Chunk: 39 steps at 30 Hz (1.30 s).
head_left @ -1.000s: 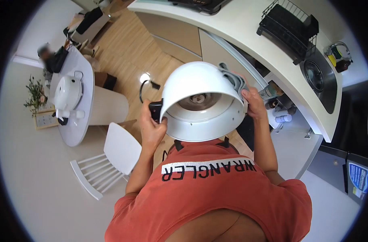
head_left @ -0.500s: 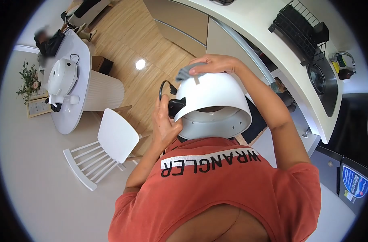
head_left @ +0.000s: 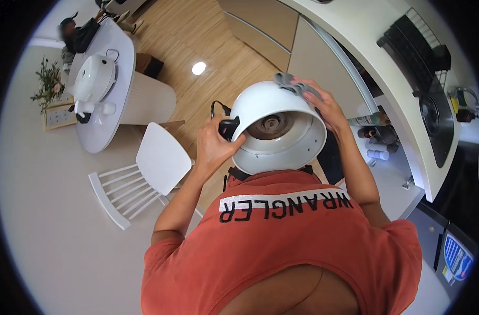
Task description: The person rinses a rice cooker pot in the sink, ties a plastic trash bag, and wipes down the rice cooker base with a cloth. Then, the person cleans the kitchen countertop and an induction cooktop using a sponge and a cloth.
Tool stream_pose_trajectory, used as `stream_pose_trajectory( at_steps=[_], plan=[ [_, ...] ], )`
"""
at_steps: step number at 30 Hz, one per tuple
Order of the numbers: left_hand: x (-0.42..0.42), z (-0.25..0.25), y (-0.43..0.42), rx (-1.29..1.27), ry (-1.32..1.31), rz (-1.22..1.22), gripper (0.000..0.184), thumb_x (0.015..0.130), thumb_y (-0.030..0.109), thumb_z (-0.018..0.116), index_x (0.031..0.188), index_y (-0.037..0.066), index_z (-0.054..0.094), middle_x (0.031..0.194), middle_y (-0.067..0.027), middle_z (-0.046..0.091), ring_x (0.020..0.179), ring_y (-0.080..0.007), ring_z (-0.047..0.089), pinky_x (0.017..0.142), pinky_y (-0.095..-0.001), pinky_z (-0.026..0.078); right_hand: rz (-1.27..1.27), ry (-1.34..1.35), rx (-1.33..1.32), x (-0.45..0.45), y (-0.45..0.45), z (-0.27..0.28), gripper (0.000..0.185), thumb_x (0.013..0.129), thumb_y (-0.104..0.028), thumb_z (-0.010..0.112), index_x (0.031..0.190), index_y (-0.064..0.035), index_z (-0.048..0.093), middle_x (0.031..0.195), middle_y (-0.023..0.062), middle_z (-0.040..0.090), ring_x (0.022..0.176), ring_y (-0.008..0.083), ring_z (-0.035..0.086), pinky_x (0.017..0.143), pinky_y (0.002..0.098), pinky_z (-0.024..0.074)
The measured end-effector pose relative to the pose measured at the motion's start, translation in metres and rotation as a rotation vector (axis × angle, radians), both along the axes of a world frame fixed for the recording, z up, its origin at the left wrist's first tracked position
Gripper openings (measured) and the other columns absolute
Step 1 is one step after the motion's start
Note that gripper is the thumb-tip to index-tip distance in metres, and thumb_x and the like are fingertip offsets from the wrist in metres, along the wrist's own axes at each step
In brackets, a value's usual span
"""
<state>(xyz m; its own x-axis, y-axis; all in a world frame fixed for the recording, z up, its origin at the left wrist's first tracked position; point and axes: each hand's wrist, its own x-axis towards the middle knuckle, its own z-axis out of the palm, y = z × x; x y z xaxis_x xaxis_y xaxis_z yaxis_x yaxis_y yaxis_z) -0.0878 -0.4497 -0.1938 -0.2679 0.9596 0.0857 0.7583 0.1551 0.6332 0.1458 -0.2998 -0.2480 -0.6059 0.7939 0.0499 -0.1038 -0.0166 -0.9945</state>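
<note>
A white rice cooker body [head_left: 258,100] is tipped in front of my chest, its open mouth towards me. The round heating plate [head_left: 271,126] shows inside, brownish around its centre. My left hand [head_left: 214,144] grips the cooker's left edge by the black side handle [head_left: 228,127], thumb on the rim. A short black cord [head_left: 216,106] sticks up behind that hand. On the cooker's far right side, my right hand [head_left: 323,105] holds a grey cloth [head_left: 297,86] against the outer wall, fingers bent over the cloth.
A white chair [head_left: 163,157] and an oval table [head_left: 125,58] with a white appliance [head_left: 95,76] stand left. On the right, a counter [head_left: 370,47] carries a black dish rack [head_left: 412,50] by the sink. Below it, an open cabinet holds bottles [head_left: 378,155]. A person [head_left: 82,34] sits beyond the table.
My right hand and the cloth have moved from the cooker's top to its right side. The cooker has tilted, so its heating plate now shows more. My left hand keeps its grip.
</note>
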Motion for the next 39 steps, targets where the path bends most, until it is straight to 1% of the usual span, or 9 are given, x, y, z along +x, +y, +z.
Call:
stream_pose_trajectory(
  at_steps=[5, 7, 9, 16, 23, 27, 29, 33, 39],
  plan=[
    [0.001, 0.001, 0.020, -0.101, -0.136, 0.049, 0.032, 0.055, 0.022, 0.068, 0.072, -0.004, 0.058, 0.059, -0.0142, 0.056, 0.051, -0.0236, 0.053, 0.052, -0.0320, 0.042, 0.147, -0.090, 0.137, -0.014, 0.001, 0.053, 0.033, 0.083, -0.033, 0.056, 0.102, -0.0076, 0.062, 0.117, 0.0055, 0.051, 0.119, 0.0234, 0.039, 0.104, 0.0385, 0.0219],
    [0.009, 0.005, 0.025, -0.099, -0.176, 0.039, 0.033, 0.055, 0.022, 0.068, 0.072, -0.005, 0.057, 0.058, -0.0158, 0.056, 0.051, -0.0229, 0.053, 0.051, -0.0322, 0.042, 0.394, -0.324, 0.714, -0.042, -0.002, 0.076, 0.025, 0.081, -0.033, 0.056, 0.089, -0.0117, 0.066, 0.106, 0.0058, 0.053, 0.109, 0.0249, 0.044, 0.095, 0.0388, 0.0294],
    [0.013, 0.000, 0.029, 0.087, -0.137, -0.104, 0.031, 0.054, 0.016, 0.066, 0.073, -0.005, 0.056, 0.060, -0.0182, 0.055, 0.051, -0.0232, 0.055, 0.050, -0.0334, 0.043, 0.426, -0.486, 0.984, -0.070, -0.030, 0.090, 0.021, 0.078, -0.033, 0.058, 0.078, -0.0135, 0.067, 0.096, 0.0066, 0.050, 0.099, 0.0247, 0.046, 0.083, 0.0365, 0.0337],
    [0.011, -0.020, 0.023, 0.036, -0.187, -0.113, 0.027, 0.051, 0.009, 0.060, 0.075, -0.004, 0.055, 0.062, -0.0215, 0.054, 0.053, -0.0275, 0.054, 0.052, -0.0354, 0.043, 0.301, -0.616, 1.050, -0.085, -0.047, 0.075, 0.024, 0.076, -0.034, 0.060, 0.077, -0.0115, 0.067, 0.097, 0.0058, 0.051, 0.097, 0.0233, 0.047, 0.079, 0.0362, 0.0358],
    [0.004, -0.015, 0.027, -0.067, -0.132, -0.087, 0.025, 0.053, 0.011, 0.064, 0.071, -0.004, 0.056, 0.058, -0.0120, 0.054, 0.051, -0.0180, 0.053, 0.050, -0.0307, 0.041, 0.268, -0.463, 0.823, -0.070, 0.016, 0.048, 0.027, 0.081, -0.031, 0.058, 0.085, -0.0050, 0.065, 0.085, 0.0086, 0.058, 0.082, 0.0275, 0.056, 0.078, 0.0364, 0.0426],
    [-0.014, -0.038, 0.019, -0.196, -0.320, 0.023, 0.020, 0.058, 0.011, 0.064, 0.072, -0.003, 0.058, 0.061, -0.0065, 0.057, 0.048, -0.0133, 0.053, 0.047, -0.0268, 0.043, 0.136, -0.379, 0.179, -0.023, 0.039, 0.019, 0.033, 0.084, -0.033, 0.057, 0.097, -0.0033, 0.063, 0.092, 0.0048, 0.061, 0.082, 0.0143, 0.055, 0.077, 0.0270, 0.0429],
    [-0.018, -0.046, 0.013, -0.210, -0.762, 0.208, 0.024, 0.058, 0.013, 0.066, 0.073, -0.004, 0.059, 0.062, -0.0071, 0.058, 0.049, -0.0142, 0.054, 0.044, -0.0263, 0.046, 0.103, -0.374, -0.111, -0.002, 0.038, -0.001, 0.036, 0.085, -0.034, 0.057, 0.101, -0.0024, 0.062, 0.095, 0.0040, 0.062, 0.083, 0.0104, 0.054, 0.078, 0.0246, 0.0424],
    [-0.024, -0.041, 0.006, -0.271, -0.974, 0.359, 0.021, 0.061, 0.005, 0.059, 0.076, -0.009, 0.057, 0.066, -0.0130, 0.059, 0.050, -0.0200, 0.058, 0.045, -0.0305, 0.054, -0.004, -0.344, -0.256, 0.026, 0.021, -0.032, 0.033, 0.085, -0.025, 0.059, 0.107, -0.0007, 0.060, 0.096, 0.0029, 0.061, 0.086, 0.0090, 0.053, 0.081, 0.0232, 0.0422],
    [-0.012, -0.042, 0.013, -0.503, -1.439, 0.423, 0.015, 0.064, 0.006, 0.048, 0.069, -0.007, 0.051, 0.064, -0.0170, 0.053, 0.049, -0.0279, 0.056, 0.056, -0.0396, 0.058, -0.464, 0.255, -0.319, 0.028, 0.020, -0.060, 0.026, 0.086, -0.021, 0.057, 0.104, -0.0018, 0.059, 0.102, 0.0014, 0.059, 0.093, 0.0064, 0.052, 0.082, 0.0203, 0.0409]
  ],
)
